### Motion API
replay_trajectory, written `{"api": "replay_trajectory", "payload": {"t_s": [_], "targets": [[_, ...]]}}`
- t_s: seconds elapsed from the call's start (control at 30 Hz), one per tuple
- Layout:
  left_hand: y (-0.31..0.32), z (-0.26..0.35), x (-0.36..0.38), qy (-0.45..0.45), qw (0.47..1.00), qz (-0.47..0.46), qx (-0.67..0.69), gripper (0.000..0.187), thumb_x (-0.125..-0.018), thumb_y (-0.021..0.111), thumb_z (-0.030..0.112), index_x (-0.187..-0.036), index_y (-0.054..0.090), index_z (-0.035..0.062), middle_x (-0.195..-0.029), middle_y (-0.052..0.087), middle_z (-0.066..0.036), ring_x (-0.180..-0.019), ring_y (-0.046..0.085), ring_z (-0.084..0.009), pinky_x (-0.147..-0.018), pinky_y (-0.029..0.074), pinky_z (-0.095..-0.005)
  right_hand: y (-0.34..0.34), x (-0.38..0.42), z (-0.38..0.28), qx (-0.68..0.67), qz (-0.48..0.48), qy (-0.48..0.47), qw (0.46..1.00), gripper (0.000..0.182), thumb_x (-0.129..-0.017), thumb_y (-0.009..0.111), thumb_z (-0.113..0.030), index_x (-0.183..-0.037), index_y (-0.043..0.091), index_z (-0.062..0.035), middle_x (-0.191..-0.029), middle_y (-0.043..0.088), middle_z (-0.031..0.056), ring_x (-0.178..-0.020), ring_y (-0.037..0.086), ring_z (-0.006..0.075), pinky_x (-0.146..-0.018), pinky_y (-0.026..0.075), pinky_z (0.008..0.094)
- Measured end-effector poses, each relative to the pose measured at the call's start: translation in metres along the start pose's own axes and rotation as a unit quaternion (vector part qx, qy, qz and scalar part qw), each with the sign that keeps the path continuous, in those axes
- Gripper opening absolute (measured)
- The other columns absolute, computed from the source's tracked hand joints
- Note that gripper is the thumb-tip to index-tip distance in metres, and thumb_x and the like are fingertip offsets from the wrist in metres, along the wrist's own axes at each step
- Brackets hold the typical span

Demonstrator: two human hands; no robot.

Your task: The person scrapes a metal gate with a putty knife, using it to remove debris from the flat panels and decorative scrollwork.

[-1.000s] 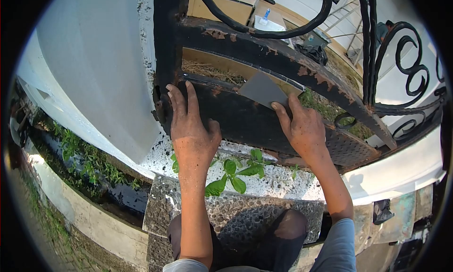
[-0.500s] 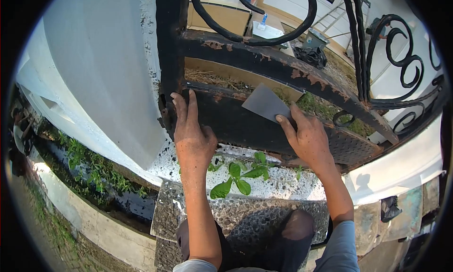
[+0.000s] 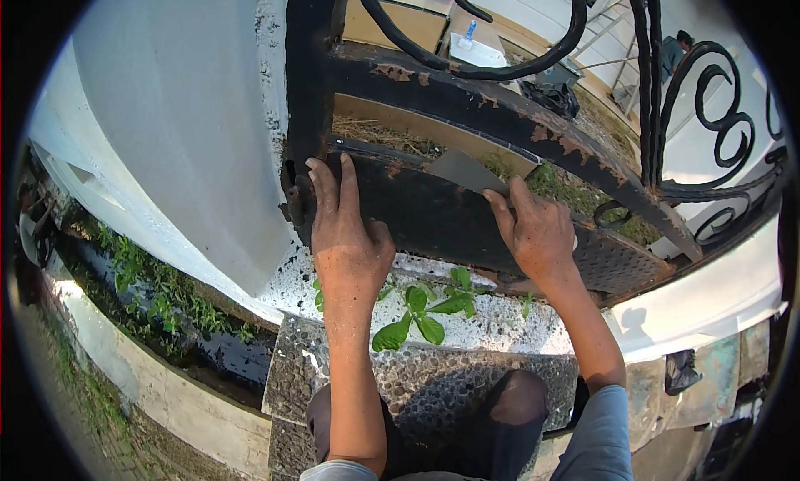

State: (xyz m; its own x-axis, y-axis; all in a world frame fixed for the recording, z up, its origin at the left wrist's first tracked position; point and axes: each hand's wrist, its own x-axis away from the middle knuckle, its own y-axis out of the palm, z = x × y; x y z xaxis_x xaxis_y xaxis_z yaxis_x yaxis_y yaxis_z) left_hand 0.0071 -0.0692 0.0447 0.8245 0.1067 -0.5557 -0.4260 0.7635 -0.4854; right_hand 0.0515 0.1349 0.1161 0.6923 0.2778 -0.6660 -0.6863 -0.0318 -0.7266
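Observation:
My left hand (image 3: 348, 231) lies on the left part of a black metal gate panel (image 3: 408, 206), fingers stretched toward its top rail. To the right, my right hand (image 3: 537, 231) grips a flat grey blade (image 3: 467, 172) between thumb and fingers, and a pale end shows beside the palm. The blade lies at a low angle against the panel's upper edge. Rust and flaked paint mark the curved rail (image 3: 500, 104) above the panel.
A white wall (image 3: 175, 131) rises at the left beside a plant-filled ditch (image 3: 167, 298). Green leaves (image 3: 417, 314) grow below the gate. Scrolled bars (image 3: 717, 106) stand at the right. A person (image 3: 673, 54) is beyond them, another (image 3: 35, 227) at far left.
The blade has tilted flatter and its tip is lower against the panel edge. My right hand has turned slightly with it. The view has shifted a little; my left hand stays on the panel.

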Motion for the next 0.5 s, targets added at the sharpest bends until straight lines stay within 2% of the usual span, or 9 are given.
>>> {"api": "replay_trajectory", "payload": {"t_s": [0.1,0.17,0.2,0.23,0.3,0.4,0.5], "targets": [[-0.002,0.004,0.0,-0.013,1.0,-0.007,-0.001,0.081,-0.068,0.058,-0.004,-0.144,0.037,0.0126,-0.151,0.024,-0.022,-0.08,0.066,-0.0289,-0.069,0.053,-0.0351,-0.008,-0.006,-0.001,-0.009,-0.134,0.106,0.985,0.03,-0.094,0.055,-0.036,-0.088,0.052,-0.0068,-0.059,0.059,0.0134,-0.056,0.061,0.0343,-0.047,0.047,0.0437],[-0.002,0.006,0.0,-0.021,1.0,-0.008,0.002,0.081,-0.068,0.058,-0.005,-0.144,0.037,0.0128,-0.151,0.025,-0.022,-0.083,0.066,-0.0297,-0.069,0.053,-0.0351,-0.009,-0.008,0.003,-0.019,-0.128,0.107,0.986,0.034,-0.094,0.053,-0.04,-0.094,0.054,-0.0055,-0.06,0.059,0.0151,-0.06,0.061,0.0365,-0.054,0.048,0.0461],[-0.002,0.006,0.0,-0.022,1.0,-0.011,0.007,0.08,-0.068,0.057,-0.006,-0.144,0.037,0.0116,-0.151,0.024,-0.023,-0.092,0.06,-0.032,-0.075,0.05,-0.0369,-0.009,-0.009,0.005,-0.024,-0.125,0.109,0.986,0.037,-0.095,0.051,-0.042,-0.097,0.055,-0.0048,-0.061,0.059,0.016,-0.063,0.061,0.0376,-0.057,0.048,0.0473],[-0.003,0.007,0.0,-0.022,1.0,-0.014,0.011,0.079,-0.069,0.056,-0.006,-0.144,0.036,0.0103,-0.15,0.023,-0.025,-0.101,0.055,-0.0343,-0.081,0.048,-0.0386,-0.012,-0.015,0.007,-0.042,-0.164,0.122,0.978,0.038,-0.095,0.051,-0.042,-0.099,0.055,-0.0045,-0.061,0.059,0.0163,-0.064,0.061,0.0383,-0.059,0.048,0.0478],[-0.005,0.009,0.0,-0.017,0.999,-0.026,0.025,0.075,-0.07,0.052,-0.007,-0.142,0.036,0.0051,-0.148,0.021,-0.031,-0.133,0.032,-0.0426,-0.105,0.039,-0.0454,-0.021,-0.026,0.01,-0.079,-0.242,0.15,0.955,0.041,-0.095,0.05,-0.043,-0.104,0.056,-0.0037,-0.061,0.059,0.017,-0.068,0.06,0.0398,-0.063,0.048,0.049],[-0.004,0.008,0.0,-0.014,0.999,-0.022,0.033,0.075,-0.07,0.052,-0.008,-0.142,0.036,0.0058,-0.148,0.021,-0.03,-0.133,0.032,-0.0419,-0.105,0.039,-0.0446,-0.013,-0.019,0.011,-0.166,-0.239,0.119,0.949,0.04,-0.095,0.051,-0.041,-0.106,0.056,-0.0033,-0.061,0.059,0.0172,-0.067,0.06,0.0401,-0.063,0.047,0.0491],[-0.008,0.01,-0.002,-0.037,0.998,-0.038,0.044,0.075,-0.07,0.052,-0.008,-0.142,0.036,0.0058,-0.148,0.022,-0.03,-0.133,0.031,-0.0417,-0.105,0.04,-0.0441,-0.019,-0.006,0.001,-0.083,-0.113,0.101,0.985,0.036,-0.094,0.053,-0.039,-0.102,0.056,-0.0046,-0.058,0.058,0.0161,-0.06,0.06,0.039,-0.059,0.048,0.048]]}}
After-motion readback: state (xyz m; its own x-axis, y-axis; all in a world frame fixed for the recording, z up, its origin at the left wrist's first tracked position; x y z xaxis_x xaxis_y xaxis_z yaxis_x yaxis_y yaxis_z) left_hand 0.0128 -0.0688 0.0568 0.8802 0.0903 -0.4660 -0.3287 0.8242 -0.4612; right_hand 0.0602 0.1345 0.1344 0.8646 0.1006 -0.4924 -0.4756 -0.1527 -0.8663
